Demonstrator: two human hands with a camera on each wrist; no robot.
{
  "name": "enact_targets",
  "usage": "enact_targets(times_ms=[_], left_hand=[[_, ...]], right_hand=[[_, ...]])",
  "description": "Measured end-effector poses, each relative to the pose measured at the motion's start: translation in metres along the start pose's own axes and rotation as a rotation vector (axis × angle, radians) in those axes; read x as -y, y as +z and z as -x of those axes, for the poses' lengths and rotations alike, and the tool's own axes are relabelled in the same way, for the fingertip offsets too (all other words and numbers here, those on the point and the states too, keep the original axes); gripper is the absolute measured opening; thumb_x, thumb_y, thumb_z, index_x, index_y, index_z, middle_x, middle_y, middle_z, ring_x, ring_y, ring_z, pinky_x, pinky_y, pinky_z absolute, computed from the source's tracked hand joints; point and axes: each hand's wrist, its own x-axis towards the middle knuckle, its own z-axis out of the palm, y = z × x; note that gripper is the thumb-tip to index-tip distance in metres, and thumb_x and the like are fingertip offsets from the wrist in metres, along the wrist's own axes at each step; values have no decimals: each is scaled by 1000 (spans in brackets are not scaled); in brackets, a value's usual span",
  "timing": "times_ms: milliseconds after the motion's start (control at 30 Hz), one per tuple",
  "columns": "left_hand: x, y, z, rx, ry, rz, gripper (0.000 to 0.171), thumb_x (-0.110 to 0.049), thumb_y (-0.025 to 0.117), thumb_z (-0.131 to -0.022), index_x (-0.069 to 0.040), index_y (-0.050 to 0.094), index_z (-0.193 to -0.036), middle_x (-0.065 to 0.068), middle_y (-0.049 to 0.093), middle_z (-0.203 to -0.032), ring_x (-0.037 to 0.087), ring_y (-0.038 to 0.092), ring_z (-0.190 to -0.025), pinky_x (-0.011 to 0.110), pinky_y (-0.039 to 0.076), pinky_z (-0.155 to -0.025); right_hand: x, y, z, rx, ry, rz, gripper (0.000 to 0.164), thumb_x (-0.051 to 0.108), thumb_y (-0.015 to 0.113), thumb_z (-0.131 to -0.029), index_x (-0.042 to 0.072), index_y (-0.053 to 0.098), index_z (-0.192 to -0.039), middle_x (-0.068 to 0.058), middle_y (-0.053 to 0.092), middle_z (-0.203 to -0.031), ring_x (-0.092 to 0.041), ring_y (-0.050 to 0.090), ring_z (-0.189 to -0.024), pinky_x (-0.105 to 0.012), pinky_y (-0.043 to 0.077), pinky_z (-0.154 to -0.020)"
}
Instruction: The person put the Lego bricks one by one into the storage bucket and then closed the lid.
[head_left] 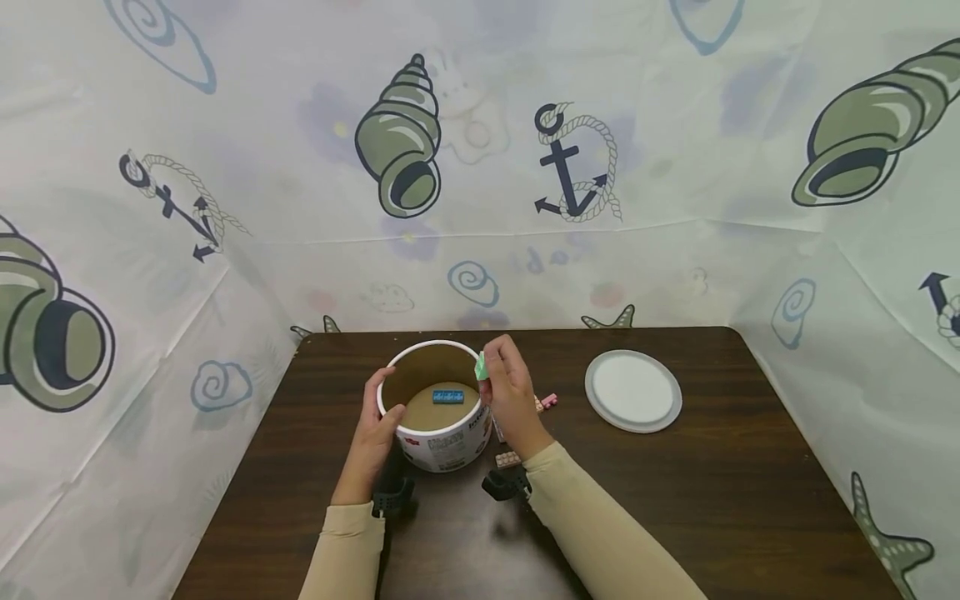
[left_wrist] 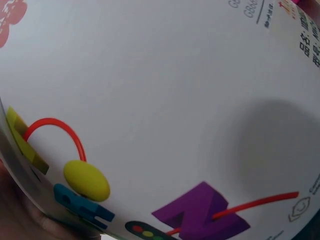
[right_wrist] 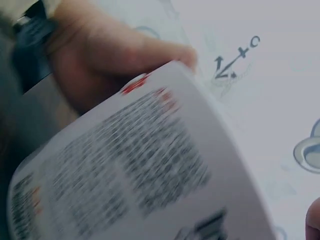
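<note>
Fingers of the right hand (head_left: 513, 398) pinch a mint-green block (head_left: 481, 367) at the rim of a round white tub (head_left: 444, 451) gripped by the left hand (head_left: 372, 427); a blue studded brick (head_left: 448, 397) lies inside.

Curtained booth (head_left: 150, 467), seashell-print sheets (head_left: 480, 50), wood-grain table (head_left: 720, 492)

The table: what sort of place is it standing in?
Perhaps a makeshift filming corner, though I can't be sure: a sheet printed with shells and anchors surrounds the table at the back and sides, and the person wears black gear on each wrist.
</note>
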Motion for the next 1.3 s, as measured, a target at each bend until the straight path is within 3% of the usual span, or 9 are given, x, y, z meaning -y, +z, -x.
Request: enact_targets(times_ms=[233, 400, 500, 733, 900, 1133, 1300], left_hand=[[1, -1, 1, 2, 4, -2, 68, -18, 61, -108, -19, 29, -167, 23, 30, -167, 52, 37, -144, 21, 47, -106], [0, -1, 1, 9, -4, -9, 67, -16, 59, -109, -18, 28, -168, 21, 30, -167, 52, 35, -144, 20, 46, -106], [0, 0, 0, 4, -7, -14, 67, -13, 58, -108, -19, 28, -168, 19, 30, -167, 51, 35, -144, 22, 46, -107], [-2, 0, 0, 9, -13, -28, 67, -13, 56, -108, -21, 27, -168, 17, 30, -168, 49, 35, -146, 27, 46, -108], [-1, 0, 0, 8, -14, -22, 67, -13, 57, -109, -21, 28, -168, 16, 31, -167, 48, 36, -146, 33, 47, -110], [1, 0, 0, 16, -5, -13, 66, -20, 59, -110, -21, 27, -168, 18, 29, -167, 50, 34, -146, 33, 48, -110], [1, 0, 0, 13, 2, -2, 67, -24, 61, -110, -21, 28, -168, 17, 30, -167, 51, 34, -146, 31, 47, -110]], right_hand=[[-2, 25, -52, 143, 204, -251, 38, 48, 46, -115, 17, 46, -94, 4, 38, -68, -9, 30, -52, -24, 30, -45], [-20, 26, -76, 223, 433, -264, 41, 52, 44, -115, 17, 45, -95, 7, 31, -61, -7, 26, -47, -23, 25, -42], [-26, 25, -80, 209, 494, -225, 40, 54, 44, -114, 16, 47, -101, 8, 30, -60, -7, 24, -46, -23, 24, -42], [-28, 28, -75, 200, 445, -15, 43, 51, 43, -115, 12, 58, -122, 7, 36, -61, -8, 29, -48, -24, 28, -45], [-27, 27, -72, 183, 423, 12, 47, 52, 43, -115, 14, 60, -137, 8, 36, -60, -8, 30, -48, -24, 28, -45], [-24, 25, -71, 233, 358, -20, 43, 55, 47, -113, 13, 56, -105, 5, 35, -62, -10, 29, -48, -25, 27, -46], [-22, 25, -70, 249, 324, -32, 47, 53, 49, -113, 6, 51, -103, 5, 35, -64, -11, 29, -49, -25, 26, -46]])
